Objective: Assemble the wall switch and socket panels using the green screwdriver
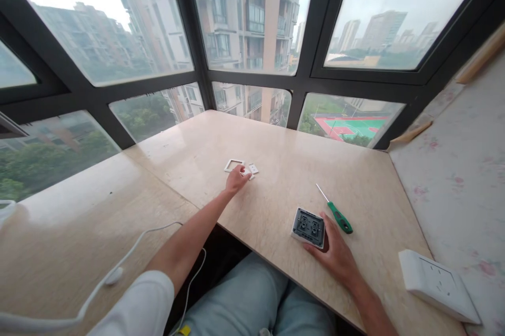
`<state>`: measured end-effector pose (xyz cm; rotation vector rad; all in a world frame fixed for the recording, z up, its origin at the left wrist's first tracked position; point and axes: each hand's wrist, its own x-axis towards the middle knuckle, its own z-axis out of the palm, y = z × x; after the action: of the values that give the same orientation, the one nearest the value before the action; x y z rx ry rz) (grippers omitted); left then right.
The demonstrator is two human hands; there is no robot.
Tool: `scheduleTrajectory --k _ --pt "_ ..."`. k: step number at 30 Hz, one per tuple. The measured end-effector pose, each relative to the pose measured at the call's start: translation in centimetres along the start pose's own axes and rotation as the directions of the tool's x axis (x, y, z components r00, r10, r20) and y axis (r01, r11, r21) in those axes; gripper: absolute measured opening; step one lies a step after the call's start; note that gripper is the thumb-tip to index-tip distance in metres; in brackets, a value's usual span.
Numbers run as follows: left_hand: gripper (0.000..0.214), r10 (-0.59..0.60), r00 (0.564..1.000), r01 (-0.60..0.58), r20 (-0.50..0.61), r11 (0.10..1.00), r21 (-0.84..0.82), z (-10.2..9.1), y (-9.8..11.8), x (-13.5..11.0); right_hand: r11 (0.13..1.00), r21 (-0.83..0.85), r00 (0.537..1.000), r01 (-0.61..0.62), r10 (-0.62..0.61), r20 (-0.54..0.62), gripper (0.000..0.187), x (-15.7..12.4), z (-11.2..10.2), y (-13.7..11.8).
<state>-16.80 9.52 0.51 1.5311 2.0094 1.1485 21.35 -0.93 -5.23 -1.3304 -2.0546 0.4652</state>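
My right hand (331, 249) grips a white wall switch box (308, 227) by its right side, thumb and fingers wrapped round its edges. The box's dark inner face is turned up, with its cover off. Farther out, my left hand (238, 179) reaches to several small white plastic parts, its fingertips closed on a small white piece (246, 172). Beside those fingers lie a white square frame (228, 169) and a small white cover plate (253, 168). A screwdriver (340, 216) with a green handle rests on the tabletop right of the box, its metal shaft pointing away from me.
The beige stone-like tabletop (276, 189) runs up to the windows. A white socket (440, 286) sits at the right by the flowered wall (461, 183). A white cable (130, 252) crosses the left side and hangs over the front edge.
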Motion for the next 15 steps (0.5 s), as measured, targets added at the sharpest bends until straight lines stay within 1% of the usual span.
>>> scheduleTrajectory --k 3,7,11,15 --pt "0.047 0.036 0.994 -0.042 0.105 0.997 0.059 -0.9 -0.7 1.3 1.000 0.010 1.000 0.005 -0.005 0.002 0.095 0.0 -0.1 -0.1" --pt "0.062 0.064 0.983 -0.081 0.172 0.992 0.094 -1.2 -0.5 1.6 1.000 0.021 1.000 0.001 -0.002 0.021 0.094 0.0 -0.3 -0.3" --pt "0.064 0.075 0.983 -0.089 0.168 0.993 0.080 -1.1 -0.1 1.8 1.000 0.013 1.000 0.015 -0.015 0.009 0.097 0.1 -0.1 -0.2" --pt "0.062 0.105 0.987 -0.105 0.125 0.994 -0.008 -1.3 0.7 1.8 0.999 -0.013 0.998 0.053 -0.053 -0.029 0.105 0.1 0.4 0.0"
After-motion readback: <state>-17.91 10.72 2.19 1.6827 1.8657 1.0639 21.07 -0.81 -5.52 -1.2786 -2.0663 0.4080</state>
